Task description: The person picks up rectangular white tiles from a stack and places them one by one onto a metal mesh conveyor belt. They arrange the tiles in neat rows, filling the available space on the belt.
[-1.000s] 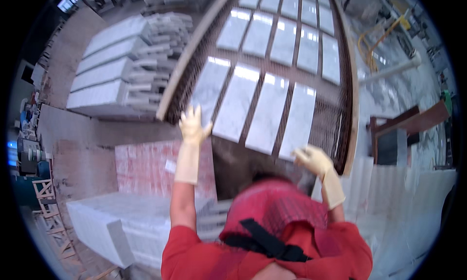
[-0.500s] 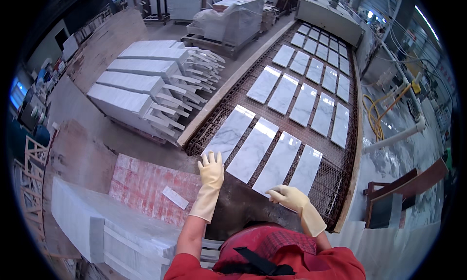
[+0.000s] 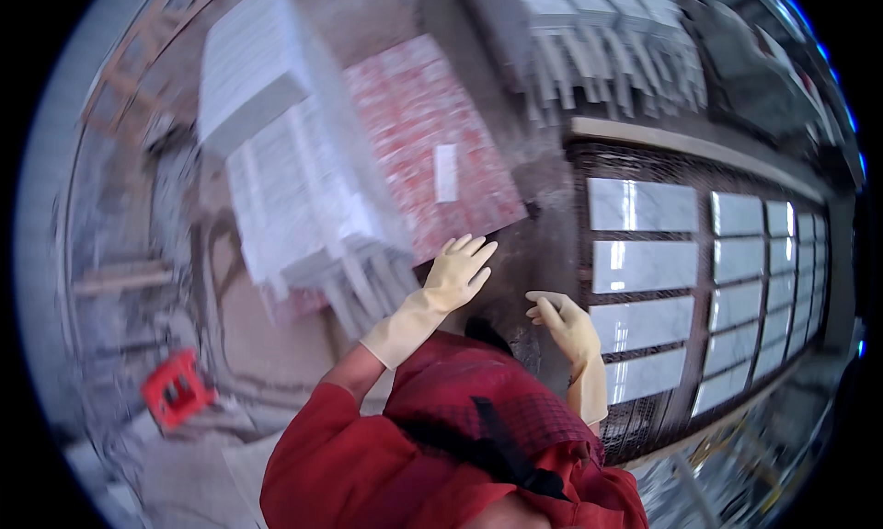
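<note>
On the mesh belt (image 3: 635,423) at the person's right, flat white tiles (image 3: 644,266) with faint grey veining lie face up in rows, set apart by narrow gaps. The row nearest the person has four tiles; their glossy faces show bright reflections. A pale wooden rail (image 3: 685,140) runs along the belt's far side.

The right hand (image 3: 561,325), in a cream glove (image 3: 591,391), is held just beside the near row, its fingers loosely bent; nothing is seen in its grip. The left hand (image 3: 460,271), gloved alike, is released, with its fingers extended and thumb apart, near the lower edge of a red-and-white board (image 3: 405,97). Contact with the board cannot be confirmed from this angle. A small white strip (image 3: 445,172) lies on the board.

To the left of the board stands a large stack of pale slabs (image 3: 308,193). Beyond the rail, a second stack (image 3: 589,9) has pale strips projecting from its near side. At lower left is a red object (image 3: 177,388), blurred. The person wears a red apron (image 3: 478,377).
</note>
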`<state>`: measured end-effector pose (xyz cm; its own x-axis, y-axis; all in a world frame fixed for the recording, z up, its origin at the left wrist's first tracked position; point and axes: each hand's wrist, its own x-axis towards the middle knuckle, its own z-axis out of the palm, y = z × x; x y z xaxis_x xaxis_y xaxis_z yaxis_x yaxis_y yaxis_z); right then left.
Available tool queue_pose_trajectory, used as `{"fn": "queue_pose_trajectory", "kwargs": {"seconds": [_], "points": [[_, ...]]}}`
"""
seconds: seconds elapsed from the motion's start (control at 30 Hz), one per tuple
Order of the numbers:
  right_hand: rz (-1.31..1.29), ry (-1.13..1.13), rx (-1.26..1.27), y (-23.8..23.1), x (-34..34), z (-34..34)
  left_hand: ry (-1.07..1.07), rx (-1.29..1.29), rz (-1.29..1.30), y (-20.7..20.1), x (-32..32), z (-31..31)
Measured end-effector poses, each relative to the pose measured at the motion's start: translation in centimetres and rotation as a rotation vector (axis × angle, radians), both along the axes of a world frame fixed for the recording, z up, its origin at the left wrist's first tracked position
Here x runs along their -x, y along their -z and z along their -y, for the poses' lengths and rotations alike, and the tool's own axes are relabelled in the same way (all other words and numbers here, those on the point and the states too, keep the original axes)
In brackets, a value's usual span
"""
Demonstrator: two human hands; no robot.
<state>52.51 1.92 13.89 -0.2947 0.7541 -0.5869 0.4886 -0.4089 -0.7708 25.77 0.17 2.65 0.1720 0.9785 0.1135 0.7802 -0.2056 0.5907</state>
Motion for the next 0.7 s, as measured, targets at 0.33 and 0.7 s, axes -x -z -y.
{"fn": "queue_pose_trajectory", "kwargs": {"seconds": [0.33, 0.7], "points": [[0.027, -0.346, 0.013, 1.4, 12.7, -1.5, -0.544, -0.195, 0.315, -4.4, 11.2, 9.5], [-0.124, -0.702, -0.423, -3.2, 40.9, -3.9, -0.968, -0.045, -0.225, -3.0, 33.8, 10.0]]}}
